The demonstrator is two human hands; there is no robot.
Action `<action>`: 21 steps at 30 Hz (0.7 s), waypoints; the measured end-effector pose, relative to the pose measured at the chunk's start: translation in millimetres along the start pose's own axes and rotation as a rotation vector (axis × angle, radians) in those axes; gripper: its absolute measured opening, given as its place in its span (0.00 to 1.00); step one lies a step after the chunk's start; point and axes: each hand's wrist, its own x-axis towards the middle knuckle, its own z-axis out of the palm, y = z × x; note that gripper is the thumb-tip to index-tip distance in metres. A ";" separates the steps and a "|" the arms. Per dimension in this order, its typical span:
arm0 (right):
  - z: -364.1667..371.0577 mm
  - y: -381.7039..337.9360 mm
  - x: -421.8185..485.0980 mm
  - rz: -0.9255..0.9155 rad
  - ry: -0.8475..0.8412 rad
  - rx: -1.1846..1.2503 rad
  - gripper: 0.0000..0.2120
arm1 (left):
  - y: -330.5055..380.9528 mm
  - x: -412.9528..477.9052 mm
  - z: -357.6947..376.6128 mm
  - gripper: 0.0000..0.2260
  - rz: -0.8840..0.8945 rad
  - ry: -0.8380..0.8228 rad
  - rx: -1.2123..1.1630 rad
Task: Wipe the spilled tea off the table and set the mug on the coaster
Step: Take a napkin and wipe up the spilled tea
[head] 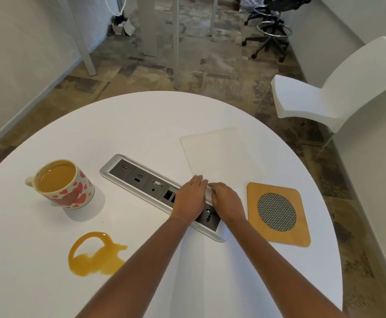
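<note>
Over the socket panel point(141, 177), left hand point(190, 198) presses the napkin point(215, 154) edge flat, right hand point(227, 200) pinches it; mug point(61, 184) and spilled tea point(93, 255) left of the panel, coaster point(278, 214) right.

White chair point(302, 99), table socket panel point(141, 177)

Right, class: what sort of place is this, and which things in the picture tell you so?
Probably an office meeting room: a round white table with a built-in socket panel, a wheeled office chair behind it, and a plastic chair alongside.
</note>
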 end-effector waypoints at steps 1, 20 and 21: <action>-1.6 1.3 -1.7 0.038 0.031 0.067 0.16 | 2.1 2.7 0.9 0.16 0.003 -0.004 -0.004; -20.4 37.5 -20.9 -0.072 0.196 -0.277 0.15 | 19.9 34.1 5.5 0.13 -0.004 -0.122 0.205; -20.8 36.4 -21.3 -0.088 0.203 -0.287 0.14 | 20.5 34.4 6.2 0.14 -0.006 -0.120 0.199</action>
